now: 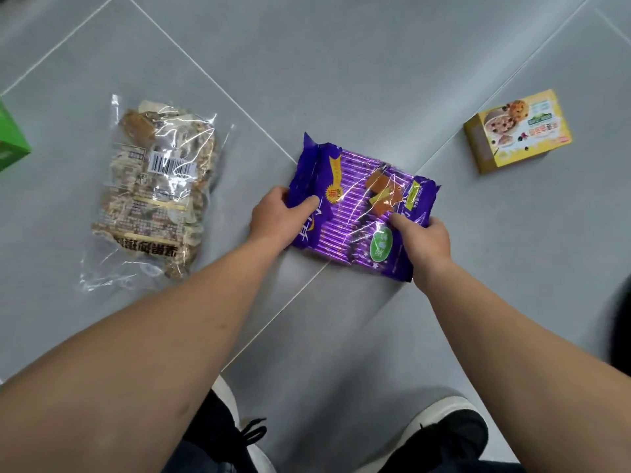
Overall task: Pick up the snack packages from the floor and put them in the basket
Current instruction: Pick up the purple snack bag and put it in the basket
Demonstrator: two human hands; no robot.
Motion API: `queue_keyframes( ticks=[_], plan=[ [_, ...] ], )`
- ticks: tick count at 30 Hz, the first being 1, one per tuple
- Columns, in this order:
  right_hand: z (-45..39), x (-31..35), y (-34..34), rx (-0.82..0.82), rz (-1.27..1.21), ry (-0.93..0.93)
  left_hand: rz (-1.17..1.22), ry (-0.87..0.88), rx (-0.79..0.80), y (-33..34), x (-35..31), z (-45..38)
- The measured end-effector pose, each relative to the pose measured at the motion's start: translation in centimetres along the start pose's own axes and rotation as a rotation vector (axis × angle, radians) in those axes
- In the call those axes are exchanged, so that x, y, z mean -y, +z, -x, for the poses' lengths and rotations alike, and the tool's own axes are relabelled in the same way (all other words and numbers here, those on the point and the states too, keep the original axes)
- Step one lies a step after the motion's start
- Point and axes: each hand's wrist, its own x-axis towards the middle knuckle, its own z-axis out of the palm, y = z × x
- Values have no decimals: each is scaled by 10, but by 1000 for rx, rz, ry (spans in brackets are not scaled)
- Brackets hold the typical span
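Observation:
A purple snack package [358, 203] lies on the grey tiled floor in the middle of the view. My left hand [278, 218] grips its left edge, thumb on top. My right hand [421, 238] grips its lower right edge, thumb pressed on the wrapper. A clear bag of brown wrapped snacks [160, 189] lies on the floor to the left. A yellow snack box [517, 131] lies at the right. No basket is in view.
A green box [12, 141] is cut off at the left edge. My two dark shoes with white soles [444, 435] stand on the floor at the bottom. Grey floor tiles [341, 63] stretch beyond the packages.

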Motion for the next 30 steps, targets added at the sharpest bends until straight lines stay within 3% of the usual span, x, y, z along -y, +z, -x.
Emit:
queue_keyframes(
  ticks=[3, 6, 11, 20, 30],
  plan=[
    [-2, 7, -2, 106, -54, 8, 147, -66, 179, 0, -1, -2],
    [-8, 11, -10, 203, -81, 25, 259, -98, 235, -3, 2, -1],
    [-7, 8, -9, 245, -73, -37, 73, 6, 103, 7, 9, 13],
    [27, 11, -11, 251, -96, -95, 322, -34, 153, -11, 3, 41],
    [189, 63, -39, 228, -19, 11, 399, -153, 183, -110, -43, 171]
  ],
)
